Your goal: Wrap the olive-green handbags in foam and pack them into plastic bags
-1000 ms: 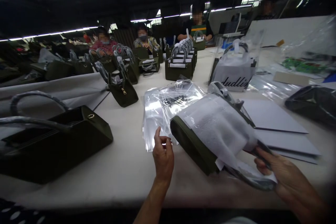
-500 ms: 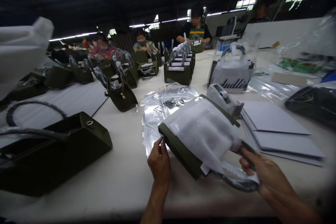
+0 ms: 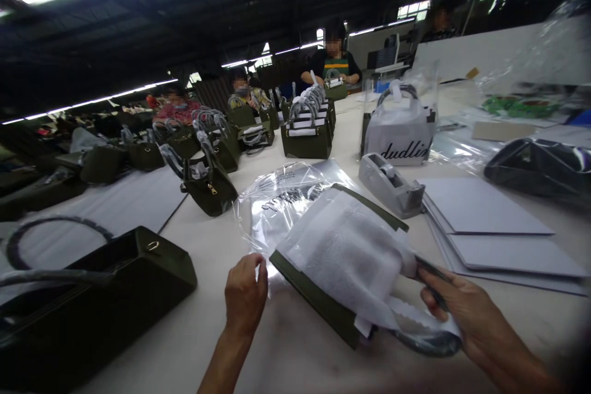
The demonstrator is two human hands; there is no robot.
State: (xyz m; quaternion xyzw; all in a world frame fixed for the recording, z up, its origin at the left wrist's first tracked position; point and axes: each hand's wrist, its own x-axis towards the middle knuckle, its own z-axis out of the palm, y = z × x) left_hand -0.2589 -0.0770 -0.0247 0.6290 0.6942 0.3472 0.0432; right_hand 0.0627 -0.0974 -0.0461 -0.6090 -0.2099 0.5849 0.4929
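An olive-green handbag (image 3: 314, 301) lies tilted before me, with white wrapping sheet (image 3: 351, 240) over its front. My right hand (image 3: 455, 301) is closed round one of its plastic-wrapped handles. To the left of the handbag, my left hand (image 3: 247, 292) pinches the near edge of a clear plastic bag (image 3: 263, 228) with dark printing; the fingertips are partly hidden. This plastic bag lies on a pile of similar ones, partly under the handbag. A grey tape dispenser (image 3: 392, 188) stands just beyond the handbag.
Another olive handbag (image 3: 115, 295) stands at left. Rows of handbags (image 3: 307, 135) stretch back along the white table (image 3: 207, 320). A bagged handbag (image 3: 399, 129), white boards (image 3: 489, 203) and a dark plastic-wrapped item (image 3: 540, 169) are at right. Co-workers (image 3: 335, 61) sit at the far end.
My left hand has moved left, away from the handbag's corner, and the clear plastic's edge has lifted and spread. The right hand keeps hold of the handle. The view has tilted slightly.
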